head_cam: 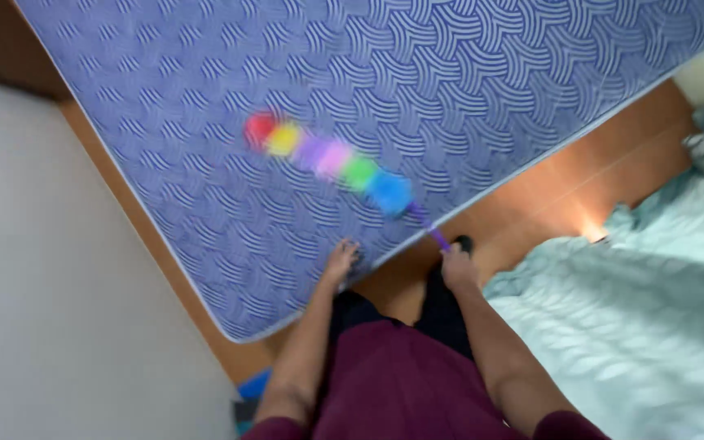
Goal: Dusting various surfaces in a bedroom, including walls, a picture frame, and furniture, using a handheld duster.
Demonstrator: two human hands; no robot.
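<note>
- One large blue mattress [417,73] with a wavy pattern is seen lying bare on a wooden bed frame [580,175].
- A pale green blanket [645,310] is bunched to the right of the frame.
- A rainbow-coloured duster [327,159], blurred, is laid across the mattress, its purple handle reaching over the mattress edge.
- The right hand [456,262] is closed around the handle's end.
- The left hand [341,261] is rested on the mattress edge, fingers loosely spread, nothing held.
</note>
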